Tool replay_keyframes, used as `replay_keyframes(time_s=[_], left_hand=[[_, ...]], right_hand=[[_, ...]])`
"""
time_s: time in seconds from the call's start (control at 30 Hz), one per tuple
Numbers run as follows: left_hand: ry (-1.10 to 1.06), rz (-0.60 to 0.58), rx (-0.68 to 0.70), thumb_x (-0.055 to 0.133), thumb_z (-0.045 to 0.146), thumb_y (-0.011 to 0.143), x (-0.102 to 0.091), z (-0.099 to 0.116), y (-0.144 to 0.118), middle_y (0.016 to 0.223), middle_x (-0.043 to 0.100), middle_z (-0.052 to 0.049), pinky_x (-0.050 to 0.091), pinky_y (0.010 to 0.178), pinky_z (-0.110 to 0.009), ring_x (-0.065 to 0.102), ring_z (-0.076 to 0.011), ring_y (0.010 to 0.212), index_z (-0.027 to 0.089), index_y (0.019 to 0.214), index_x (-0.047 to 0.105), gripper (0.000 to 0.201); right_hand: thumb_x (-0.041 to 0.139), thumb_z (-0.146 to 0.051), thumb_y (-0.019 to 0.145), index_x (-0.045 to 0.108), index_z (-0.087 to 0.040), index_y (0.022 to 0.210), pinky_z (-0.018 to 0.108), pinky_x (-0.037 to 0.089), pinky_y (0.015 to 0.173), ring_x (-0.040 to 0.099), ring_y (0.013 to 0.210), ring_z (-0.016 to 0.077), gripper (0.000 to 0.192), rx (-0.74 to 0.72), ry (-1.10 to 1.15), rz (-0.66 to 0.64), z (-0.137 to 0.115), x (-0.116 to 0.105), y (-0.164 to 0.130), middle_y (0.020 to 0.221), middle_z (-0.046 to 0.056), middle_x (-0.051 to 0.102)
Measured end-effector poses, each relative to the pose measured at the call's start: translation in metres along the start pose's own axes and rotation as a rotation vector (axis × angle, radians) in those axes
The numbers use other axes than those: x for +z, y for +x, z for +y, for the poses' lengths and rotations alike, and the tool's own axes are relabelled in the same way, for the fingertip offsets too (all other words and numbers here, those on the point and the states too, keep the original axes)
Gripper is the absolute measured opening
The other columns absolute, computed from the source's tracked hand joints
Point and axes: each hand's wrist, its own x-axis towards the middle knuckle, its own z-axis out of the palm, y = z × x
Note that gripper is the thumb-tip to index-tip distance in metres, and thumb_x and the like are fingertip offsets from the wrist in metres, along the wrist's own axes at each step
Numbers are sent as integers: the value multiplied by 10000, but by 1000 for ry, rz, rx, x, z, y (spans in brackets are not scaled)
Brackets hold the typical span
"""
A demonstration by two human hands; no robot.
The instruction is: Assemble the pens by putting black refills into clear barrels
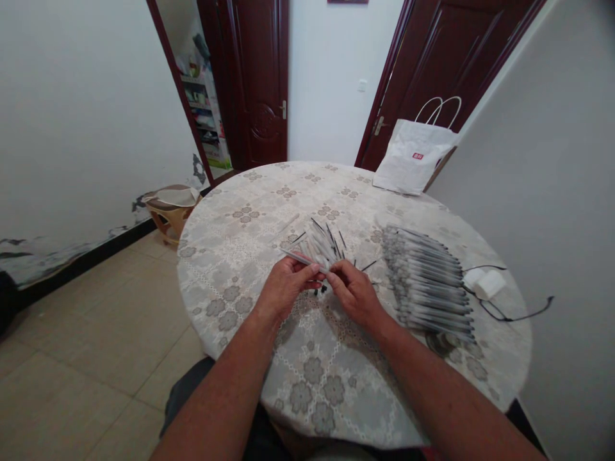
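Where the two hands meet over the middle of a round table (250, 256), they hold one thin grey pen tube (300, 258) between them. The left hand (287, 287) has its fingers closed around the tube, which sticks out up and to the left from the fingertips. The right hand (354, 291) pinches the tube's near end, fingers drawn together on it. Both forearms reach in from the bottom edge of the view.

Just behind the hands lies a loose pile of pen tubes (323, 246), fanned out, with thin dark refills (342, 240) mixed in among them. A few small dark bits lie on the cloth right under the hands; they are too small to make out.

To the right of the hands, close by, a long neat row of pens (430, 285) lies side by side, running from the table's middle towards its near right edge. Beyond that row sits a white charger block (485, 283) with a black cable (516, 315) looping to the table's right rim.

The table wears a pale lace cloth with flower patterns. At its far right edge a white paper bag (414, 157) with handles stands against a grey wall. Behind the table are two dark red doors (262, 83). A small stool (170, 208) stands on the tiled floor to the left.
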Motion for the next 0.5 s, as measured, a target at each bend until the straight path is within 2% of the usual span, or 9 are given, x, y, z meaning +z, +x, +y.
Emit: replay_keyframes(time_s=[0.13, 0.27, 0.37, 0.43, 0.5], left_hand=[[72, -12, 37, 836, 330, 748, -2, 1, -1, 833, 742, -59, 611, 739, -358, 732, -206, 775, 158, 887, 668, 277], [193, -35, 56, 757, 420, 824, -9, 10, 0, 895, 755, -106, 598, 735, -352, 735, -230, 825, 153, 912, 710, 285], [258, 91, 120, 697, 467, 860, -22, 20, 3, 958, 756, -119, 571, 666, -311, 725, -220, 811, 165, 896, 716, 304], [340, 206, 184, 727, 417, 833, -33, 24, 6, 896, 751, -88, 522, 595, -266, 695, -190, 728, 180, 857, 714, 239], [449, 246, 223, 756, 346, 799, -42, 23, 9, 786, 725, -47, 474, 563, -247, 655, -172, 654, 197, 834, 719, 157]], right_hand=[[525, -404, 995, 640, -223, 956, 267, 400, 650, 567, 683, 166, 218, -52, -63, -44, 0, -3, 1, 767, 7, 645], [517, -341, 990, 658, -221, 1001, 281, 423, 705, 610, 744, 184, 185, -116, -146, -16, 0, -6, 3, 855, 39, 690], [512, -347, 989, 667, -220, 990, 286, 432, 708, 628, 746, 193, 201, -45, -185, 99, 2, -11, 5, 842, 43, 702], [524, -359, 980, 674, -216, 981, 285, 431, 696, 632, 728, 192, 206, 18, -194, 153, 6, -13, 6, 810, 36, 703], [542, -364, 966, 680, -211, 968, 286, 430, 691, 635, 722, 192, 207, 58, -186, 170, 12, -13, 8, 800, 34, 707]])
